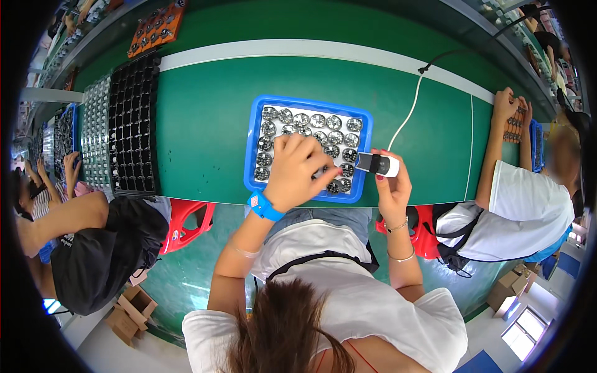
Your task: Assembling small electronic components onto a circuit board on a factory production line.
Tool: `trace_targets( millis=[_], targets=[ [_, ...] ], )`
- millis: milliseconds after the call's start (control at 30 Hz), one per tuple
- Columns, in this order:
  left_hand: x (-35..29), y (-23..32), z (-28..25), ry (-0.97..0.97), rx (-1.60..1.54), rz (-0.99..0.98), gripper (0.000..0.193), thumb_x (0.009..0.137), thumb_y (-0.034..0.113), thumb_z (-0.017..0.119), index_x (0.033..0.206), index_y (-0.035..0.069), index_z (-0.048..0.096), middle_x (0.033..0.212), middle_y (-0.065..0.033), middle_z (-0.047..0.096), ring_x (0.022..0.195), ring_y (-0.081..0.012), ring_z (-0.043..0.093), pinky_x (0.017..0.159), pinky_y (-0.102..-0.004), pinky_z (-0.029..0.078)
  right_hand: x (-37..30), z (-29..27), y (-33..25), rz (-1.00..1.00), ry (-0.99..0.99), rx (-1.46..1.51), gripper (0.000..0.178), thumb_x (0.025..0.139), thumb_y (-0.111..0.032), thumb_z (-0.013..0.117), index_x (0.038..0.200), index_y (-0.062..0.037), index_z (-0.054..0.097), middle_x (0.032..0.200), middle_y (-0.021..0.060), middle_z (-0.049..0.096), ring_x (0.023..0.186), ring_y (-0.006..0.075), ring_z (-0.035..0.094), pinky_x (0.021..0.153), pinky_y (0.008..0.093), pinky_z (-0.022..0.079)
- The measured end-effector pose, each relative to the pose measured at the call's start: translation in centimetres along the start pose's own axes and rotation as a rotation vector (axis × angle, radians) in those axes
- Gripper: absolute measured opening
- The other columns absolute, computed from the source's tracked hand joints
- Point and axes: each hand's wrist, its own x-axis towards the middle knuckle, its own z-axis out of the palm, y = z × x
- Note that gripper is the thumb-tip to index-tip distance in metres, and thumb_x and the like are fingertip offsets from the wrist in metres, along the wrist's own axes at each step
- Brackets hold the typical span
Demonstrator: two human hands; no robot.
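A blue plastic tray [252, 146] with a white liner holds rows of small round silver-and-black metal parts [318, 120]. My left hand [301, 166], with a blue band at the wrist, reaches over the tray's lower middle. Its fingers are bent and apart above the parts, the thumb pointing right; parts beneath the palm are hidden. Beside the tray's right rim, my right hand [394, 186] grips a small white-and-black corded handheld device [380, 165] between thumb and fingers. The dark end of the device points left over the rim. A white cable [407, 118] runs up from it.
Black compartment trays [134, 124] and a clear one [96, 133] lie at the left of the green table [205, 124]. An orange board with round parts [157, 28] sits at the far left. Co-workers sit on both sides; one on the right handles an orange board [514, 124].
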Motion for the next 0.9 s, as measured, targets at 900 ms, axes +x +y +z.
trace_targets(
  millis=[900],
  targets=[
    [2.5, -1.8, 1.1, 0.090, 0.047, -0.024, 0.011, 0.068, 0.021, 0.075, 0.074, 0.015, 0.068, 0.079, 0.0010, 0.045, 0.083, -0.0192, 0.046, 0.078, -0.0363, 0.031, 2.3, 0.0, 1.3, 0.015, 0.084, 0.037, 0.037, 0.092, -0.013, 0.055, 0.125, 0.0026, 0.048, 0.122, 0.0121, 0.056, 0.112, 0.0209, 0.053, 0.099, 0.0330, 0.037]
  ],
)
